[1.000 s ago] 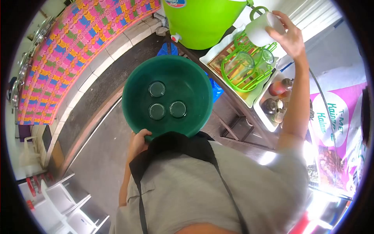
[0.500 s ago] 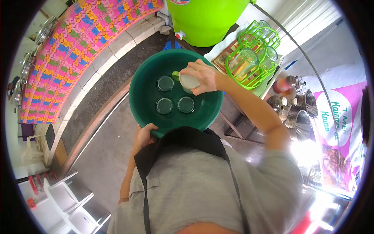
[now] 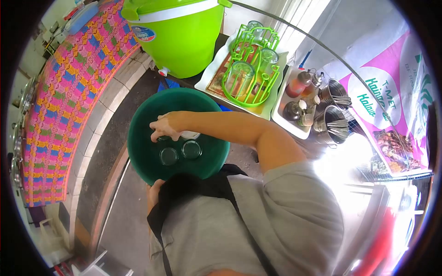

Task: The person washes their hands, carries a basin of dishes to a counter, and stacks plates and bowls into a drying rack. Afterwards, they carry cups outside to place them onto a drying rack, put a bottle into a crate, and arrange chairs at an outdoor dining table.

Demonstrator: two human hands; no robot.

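A round dark green basin (image 3: 212, 162) is held in front of my body. My left hand (image 3: 154, 189) grips its near rim, partly hidden by the black strap. Inside, my right hand (image 3: 166, 126) reaches down with curled fingers around a clear glass (image 3: 162, 138), which it mostly covers. Two more glasses, one on the left (image 3: 169, 156) and one on the right (image 3: 191, 149), stand upside down or upright, I cannot tell which, on the basin's bottom. A white cup (image 3: 190, 135) sits partly hidden beneath my right forearm.
A lime green water jug (image 3: 189, 46) stands beyond the basin. Beside it, a green wire rack (image 3: 264, 94) with several glasses rests on a white tray (image 3: 279, 99). Further right are a white container (image 3: 281, 110) of condiment bottles and metal canisters (image 3: 332, 122) of utensils.
My right hand has let go of the white cup inside the basin and moved left onto a glass. The view has swung right, and my left hand stays at the rim.
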